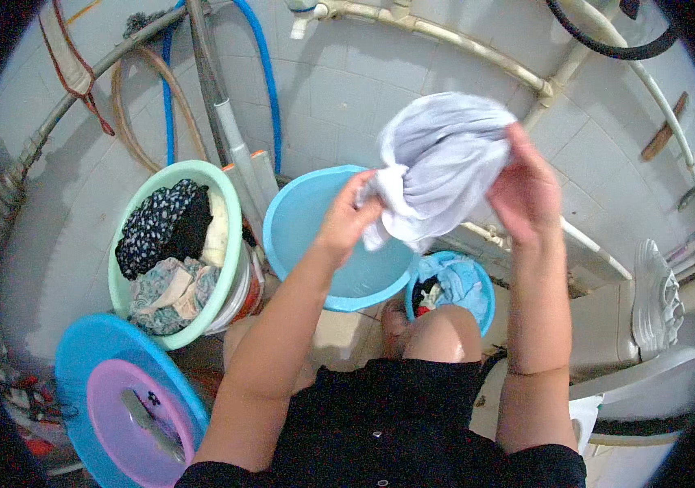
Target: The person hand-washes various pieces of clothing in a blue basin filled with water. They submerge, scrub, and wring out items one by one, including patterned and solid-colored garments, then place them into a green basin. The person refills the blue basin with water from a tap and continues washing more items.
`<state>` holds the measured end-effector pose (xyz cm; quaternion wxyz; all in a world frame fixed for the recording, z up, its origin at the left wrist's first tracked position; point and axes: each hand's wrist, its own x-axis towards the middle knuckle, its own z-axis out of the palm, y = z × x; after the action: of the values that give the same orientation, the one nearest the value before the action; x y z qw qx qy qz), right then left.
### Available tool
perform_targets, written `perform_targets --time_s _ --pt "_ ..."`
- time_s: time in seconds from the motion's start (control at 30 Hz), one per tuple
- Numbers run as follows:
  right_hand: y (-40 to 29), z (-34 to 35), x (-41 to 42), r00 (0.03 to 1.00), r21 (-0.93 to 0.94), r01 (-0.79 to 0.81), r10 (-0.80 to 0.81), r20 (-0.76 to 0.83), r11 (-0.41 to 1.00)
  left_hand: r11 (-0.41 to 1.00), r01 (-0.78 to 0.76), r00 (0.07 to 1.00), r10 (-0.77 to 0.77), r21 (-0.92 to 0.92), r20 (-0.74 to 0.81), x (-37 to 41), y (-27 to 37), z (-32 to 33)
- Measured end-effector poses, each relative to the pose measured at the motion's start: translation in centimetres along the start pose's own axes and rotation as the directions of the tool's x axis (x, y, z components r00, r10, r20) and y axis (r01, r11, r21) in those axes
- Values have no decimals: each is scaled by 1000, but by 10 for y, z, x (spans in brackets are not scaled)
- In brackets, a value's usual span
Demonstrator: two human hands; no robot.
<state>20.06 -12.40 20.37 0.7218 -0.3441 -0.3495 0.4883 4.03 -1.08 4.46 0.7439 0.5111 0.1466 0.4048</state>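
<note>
A pale lavender-white cloth (451, 158) is held up in front of me, gathered and bulging, with loose white ends hanging at its left. My left hand (353, 213) pinches the bunched left end between thumb and fingers. At the cloth's right edge is my right hand (524, 183), blurred, its palm turned toward the fabric and its fingertips against or partly behind it. Whether those fingers grip it is unclear. Below the cloth sits a light blue basin (311, 244), apparently with water in it, partly covered by my left hand and the cloth.
To the left, a mint-green basin (234, 256) holds patterned garments (164, 232) atop a bucket. Nearer are a blue basin (79, 366) and a pink basin (115, 421) containing a brush-like item. A small blue bucket (489, 305) with clothes stands by my knee. Pipes (445, 30) line the tiled wall.
</note>
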Motion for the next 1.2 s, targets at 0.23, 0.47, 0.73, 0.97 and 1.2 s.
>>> perform_targets --time_s 0.23,0.47,0.73,0.97,1.2 --pt "137 -65 38 926 -561 -255 33 -375 787 900 301 844 -97 315 -528 -2 42 -102" --pt "242 -89 21 996 -953 -48 60 -69 -299 -103 147 989 11 984 -147 -20 -76 -155" --pt "317 -110 34 843 -873 -154 400 -361 -464 -271 323 640 -644 907 -420 -7 -97 -116" --pt "327 -132 64 897 -942 -257 415 -150 215 504 834 550 -788 224 -277 3 -124 -168" --pt "259 -23 32 861 -802 503 -113 495 321 655 454 821 -571 -604 -2 22 -85 -126"
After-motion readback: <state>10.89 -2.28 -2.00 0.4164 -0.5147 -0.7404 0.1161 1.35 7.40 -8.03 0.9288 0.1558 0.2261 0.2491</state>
